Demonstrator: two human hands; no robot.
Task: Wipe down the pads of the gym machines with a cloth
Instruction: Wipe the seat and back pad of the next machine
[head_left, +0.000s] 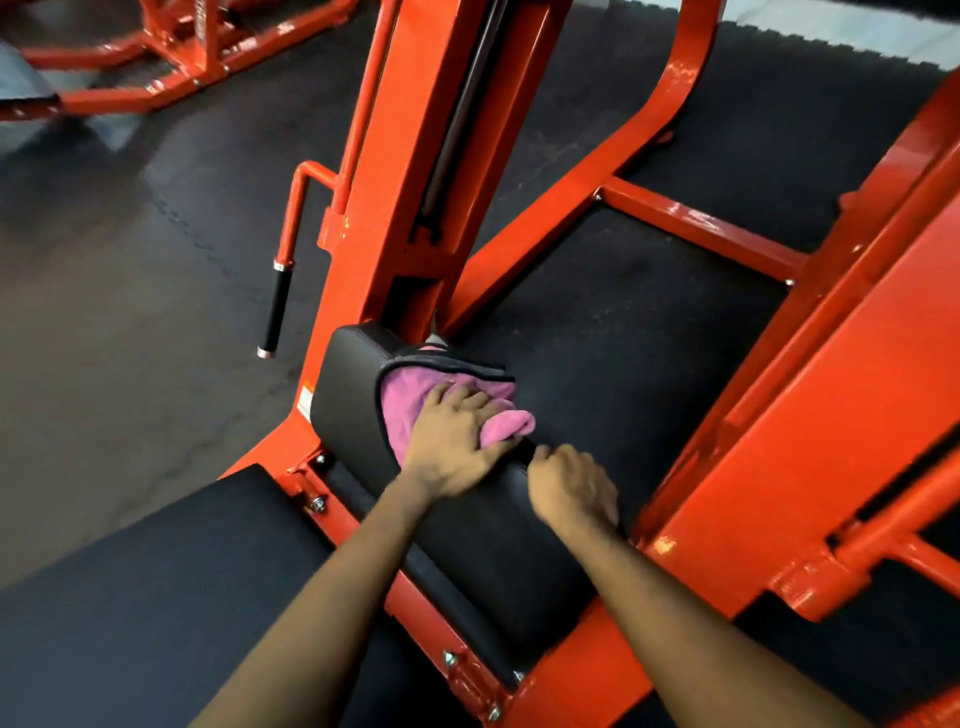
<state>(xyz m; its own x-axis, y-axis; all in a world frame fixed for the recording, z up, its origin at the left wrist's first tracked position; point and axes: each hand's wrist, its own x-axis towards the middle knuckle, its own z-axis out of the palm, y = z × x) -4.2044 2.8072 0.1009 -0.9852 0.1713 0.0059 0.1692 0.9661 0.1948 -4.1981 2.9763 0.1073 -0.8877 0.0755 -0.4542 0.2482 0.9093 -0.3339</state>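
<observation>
Black pad: mounted on orange machine frame.
Pink cloth: on the pad's upper end.
Left hand: fingers spread, pressing cloth onto pad.
Right hand: fingers curled over pad's far edge.

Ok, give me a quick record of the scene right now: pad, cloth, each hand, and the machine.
pad: black pad, mounted on the orange frame
cloth: pink cloth, spread over the pad's far end
left hand: left hand lies on the cloth, pressing it to the pad
right hand: right hand has fingers curled over the pad's edge, beside the cloth
nearby: flat bench pad at lower left
</observation>
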